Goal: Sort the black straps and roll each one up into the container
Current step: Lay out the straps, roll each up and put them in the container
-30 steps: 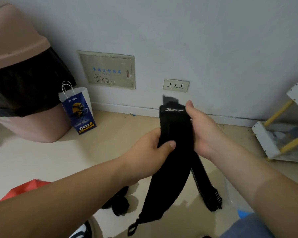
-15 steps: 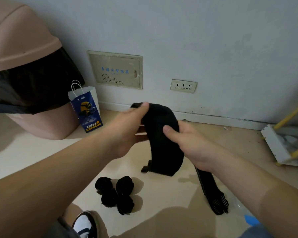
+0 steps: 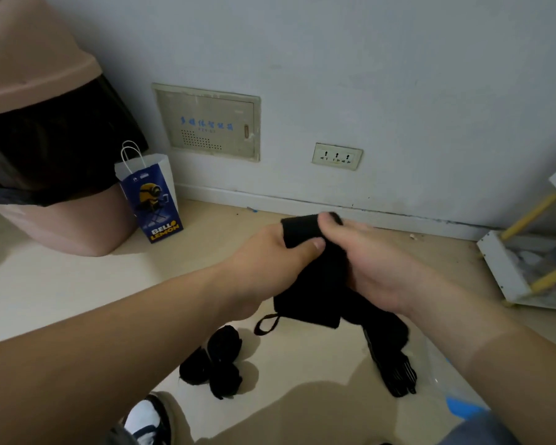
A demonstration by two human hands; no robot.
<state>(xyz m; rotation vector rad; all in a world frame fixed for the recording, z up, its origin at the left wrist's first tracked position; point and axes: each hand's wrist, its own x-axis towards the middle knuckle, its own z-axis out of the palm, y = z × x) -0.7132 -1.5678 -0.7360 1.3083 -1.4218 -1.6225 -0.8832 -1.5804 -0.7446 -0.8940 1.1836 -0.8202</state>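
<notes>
A wide black strap [image 3: 315, 277] hangs between both hands above the floor, its top end folded over. My left hand [image 3: 270, 252] pinches that folded end with the thumb on top. My right hand [image 3: 373, 264] grips the strap from the right side, fingers curled behind it. A small loop [image 3: 265, 324] dangles from the strap's lower end. Several rolled black straps [image 3: 215, 364] lie together on the floor below. Another long black strap [image 3: 392, 358] lies stretched on the floor at the right.
A pink bin with a black liner [image 3: 45, 149] stands at the left, a blue paper bag [image 3: 154, 197] beside it. A white and yellow rack [image 3: 527, 258] is at the right wall. My shoe [image 3: 148, 422] and a clear plastic bag [image 3: 443, 380] are near the bottom.
The strap hung long from both hands a second ago; since then its top has been folded over and my hands have come close together, lower in view. The camera tilted down.
</notes>
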